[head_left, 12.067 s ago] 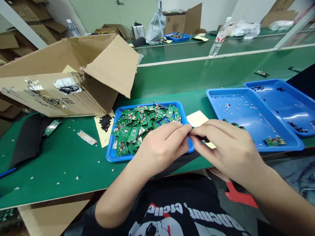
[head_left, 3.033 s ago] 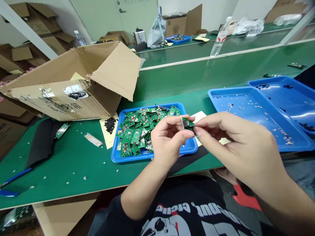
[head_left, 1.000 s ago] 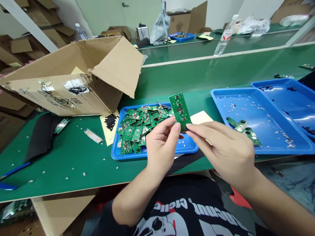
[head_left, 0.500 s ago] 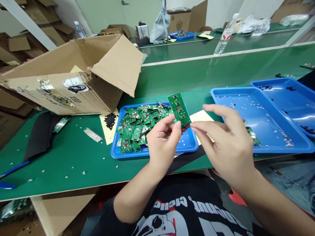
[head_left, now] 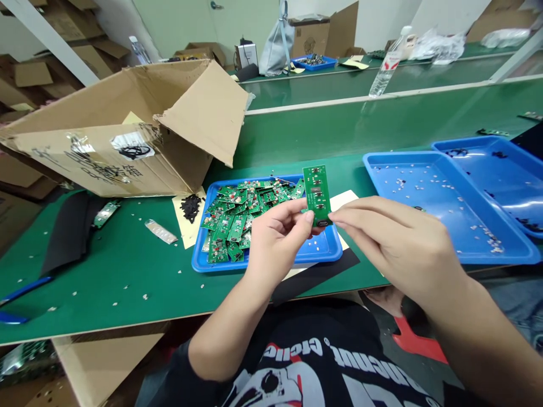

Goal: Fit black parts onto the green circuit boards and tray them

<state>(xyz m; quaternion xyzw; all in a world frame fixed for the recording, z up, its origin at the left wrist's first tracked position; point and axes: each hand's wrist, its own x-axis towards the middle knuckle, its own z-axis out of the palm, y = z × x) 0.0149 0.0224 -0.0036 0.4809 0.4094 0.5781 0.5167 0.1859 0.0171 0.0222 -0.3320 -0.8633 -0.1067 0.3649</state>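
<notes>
A green circuit board stands nearly upright in front of me, a small dark-rimmed port at its lower end. My left hand is closed on its lower left edge, thumb in front. At the lower right corner, beside the port, my right hand has its thumb and fingertips pinched together against the board; anything small between them is hidden. Below and behind the hands, a blue tray holds a heap of similar boards.
Small black parts lie piled on yellow paper left of the tray. A large open cardboard box stands behind at left. Two more blue trays with scattered white bits and dark parts are on the right. A water bottle stands on the ledge.
The board has turned more upright and shifted slightly right in my left hand. My right hand's raised fingers have come down together at the board's corner.
</notes>
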